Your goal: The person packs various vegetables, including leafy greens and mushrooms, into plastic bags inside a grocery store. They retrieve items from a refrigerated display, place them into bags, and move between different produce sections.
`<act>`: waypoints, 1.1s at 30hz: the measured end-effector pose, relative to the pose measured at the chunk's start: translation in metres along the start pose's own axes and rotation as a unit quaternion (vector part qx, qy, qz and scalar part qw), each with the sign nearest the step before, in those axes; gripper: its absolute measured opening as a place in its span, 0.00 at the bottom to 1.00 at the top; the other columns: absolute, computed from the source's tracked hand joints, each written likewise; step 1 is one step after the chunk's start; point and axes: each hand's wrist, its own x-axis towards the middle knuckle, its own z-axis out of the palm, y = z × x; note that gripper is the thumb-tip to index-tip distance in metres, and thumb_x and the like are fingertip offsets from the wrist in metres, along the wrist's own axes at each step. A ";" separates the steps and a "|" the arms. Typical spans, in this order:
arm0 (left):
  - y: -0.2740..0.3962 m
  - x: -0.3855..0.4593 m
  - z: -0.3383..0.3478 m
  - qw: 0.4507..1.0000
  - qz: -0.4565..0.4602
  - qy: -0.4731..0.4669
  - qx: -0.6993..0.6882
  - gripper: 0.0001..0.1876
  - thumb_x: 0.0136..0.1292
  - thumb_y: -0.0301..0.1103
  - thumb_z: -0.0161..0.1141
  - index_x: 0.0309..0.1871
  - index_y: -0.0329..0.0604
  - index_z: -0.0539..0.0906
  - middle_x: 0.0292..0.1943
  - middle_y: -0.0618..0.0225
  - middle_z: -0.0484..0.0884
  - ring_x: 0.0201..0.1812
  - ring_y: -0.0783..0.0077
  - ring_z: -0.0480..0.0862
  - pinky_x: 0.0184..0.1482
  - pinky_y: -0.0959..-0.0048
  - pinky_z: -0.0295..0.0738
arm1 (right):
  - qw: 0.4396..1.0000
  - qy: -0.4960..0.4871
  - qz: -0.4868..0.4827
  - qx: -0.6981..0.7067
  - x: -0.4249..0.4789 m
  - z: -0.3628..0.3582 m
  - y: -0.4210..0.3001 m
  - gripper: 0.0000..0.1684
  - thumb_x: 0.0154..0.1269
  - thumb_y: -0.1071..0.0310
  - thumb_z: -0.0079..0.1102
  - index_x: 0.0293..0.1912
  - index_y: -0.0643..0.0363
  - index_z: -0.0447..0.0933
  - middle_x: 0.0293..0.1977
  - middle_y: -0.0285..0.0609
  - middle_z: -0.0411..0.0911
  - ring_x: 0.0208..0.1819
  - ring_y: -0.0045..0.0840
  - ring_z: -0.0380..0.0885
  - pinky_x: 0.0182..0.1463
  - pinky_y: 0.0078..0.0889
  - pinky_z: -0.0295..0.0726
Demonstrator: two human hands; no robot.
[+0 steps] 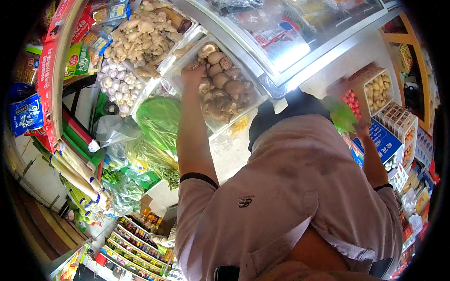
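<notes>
My left hand [192,74] reaches into a clear plastic tub of brown shiitake mushrooms [221,80], at its left side. Its fingers are curled on a mushroom [195,65], which they partly cover. Off to my right, a thin green plastic bag [338,113] hangs from my right hand [361,127]. The bag is blurred, and I cannot tell whether anything is inside it. Ginger [144,35] and garlic bulbs [117,82] lie beyond and to the left of the tub.
A glass-topped chest freezer [270,79] borders the tub. Bagged greens [156,123] and leeks [82,172] lie at left. A potato basket [393,93], small red produce [351,103] and egg crates [397,119] stand at right. Bottle shelves [135,242] appear at lower left.
</notes>
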 end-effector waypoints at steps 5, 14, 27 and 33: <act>0.008 0.000 -0.027 0.995 0.007 0.008 0.097 0.31 0.48 0.43 0.74 0.52 0.28 0.84 0.45 0.54 0.87 0.45 0.64 0.84 0.50 0.68 0.78 | 0.935 -0.081 0.307 0.159 0.034 -0.009 -0.059 0.17 0.62 0.59 0.66 0.43 0.62 0.79 0.32 0.45 0.83 0.32 0.36 0.82 0.39 0.41 0.78; 0.009 -0.107 -0.088 0.950 0.206 0.226 0.067 0.17 0.47 0.33 0.73 0.41 0.37 0.87 0.47 0.55 0.84 0.54 0.59 0.82 0.57 0.64 0.74 | 0.995 -0.077 0.033 -0.051 0.046 0.015 0.009 0.18 0.63 0.55 0.65 0.42 0.61 0.83 0.32 0.50 0.84 0.33 0.35 0.83 0.37 0.40 0.78; 0.084 -0.208 -0.001 0.965 0.206 0.121 0.103 0.16 0.46 0.39 0.75 0.37 0.43 0.87 0.59 0.50 0.77 0.59 0.49 0.78 0.59 0.60 0.75 | 0.935 -0.129 0.300 0.140 0.091 -0.017 -0.065 0.23 0.64 0.53 0.63 0.48 0.64 0.81 0.36 0.45 0.82 0.36 0.28 0.80 0.42 0.37 0.77; 0.081 -0.150 0.046 0.956 0.191 0.087 0.203 0.29 0.51 0.54 0.70 0.54 0.49 0.82 0.60 0.55 0.75 0.62 0.49 0.75 0.60 0.51 0.73 | 0.940 -0.155 0.282 0.112 0.092 -0.025 -0.080 0.24 0.64 0.52 0.61 0.46 0.64 0.81 0.35 0.44 0.81 0.35 0.28 0.78 0.40 0.38 0.77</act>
